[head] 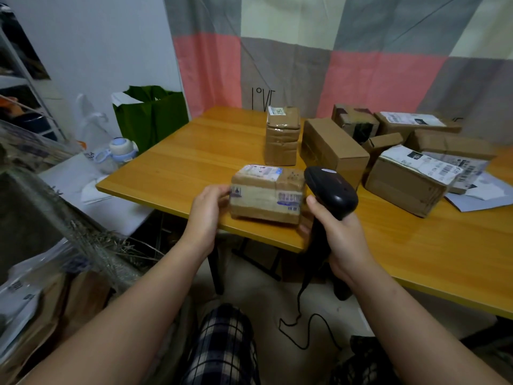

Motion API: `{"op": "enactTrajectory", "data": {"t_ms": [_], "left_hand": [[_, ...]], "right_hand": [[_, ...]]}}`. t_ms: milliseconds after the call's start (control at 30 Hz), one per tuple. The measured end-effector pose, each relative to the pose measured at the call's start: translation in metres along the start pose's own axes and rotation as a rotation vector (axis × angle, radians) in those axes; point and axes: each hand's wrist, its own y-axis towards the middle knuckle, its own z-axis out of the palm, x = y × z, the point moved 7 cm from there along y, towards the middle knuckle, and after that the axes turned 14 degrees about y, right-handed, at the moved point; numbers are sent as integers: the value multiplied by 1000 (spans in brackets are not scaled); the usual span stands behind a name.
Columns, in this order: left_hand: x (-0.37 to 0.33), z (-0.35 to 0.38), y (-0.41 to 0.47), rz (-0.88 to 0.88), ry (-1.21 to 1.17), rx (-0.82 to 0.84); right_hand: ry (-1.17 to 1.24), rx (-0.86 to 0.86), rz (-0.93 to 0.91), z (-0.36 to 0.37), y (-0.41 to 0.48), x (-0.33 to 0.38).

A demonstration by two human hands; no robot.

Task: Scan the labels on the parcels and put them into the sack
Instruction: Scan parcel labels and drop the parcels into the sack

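A small taped cardboard parcel (pixel 266 194) with a label on top lies at the front corner of the wooden table (pixel 194 159). My left hand (pixel 209 211) grips its left end. A black corded barcode scanner (pixel 331 191) is held in my right hand (pixel 340 238), its head right beside the parcel's right end. A mesh sack (pixel 83 234) stands open at the left, with parcels lying inside it.
Several more cardboard parcels (pixel 333 148) crowd the table's back right, one upright box (pixel 281 136) in the middle. A green bag (pixel 151 115) and a baby bottle (pixel 120 152) sit left of the table. The scanner cable (pixel 299 323) trails to the floor.
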Motion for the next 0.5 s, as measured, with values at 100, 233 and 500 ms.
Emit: {"op": "enactTrajectory", "data": {"t_ms": [100,233,500], "left_hand": [[0,-5,0,-3,129,-29],[-5,2,-2,80,243,70],[-26,14,-8,140,246,225]], "right_hand": [[-85,-26,-13,-7,-5,-4],[-82,3,-9,-7,-10,-7],[-61,-4,-8,1,-8,-4]]}}
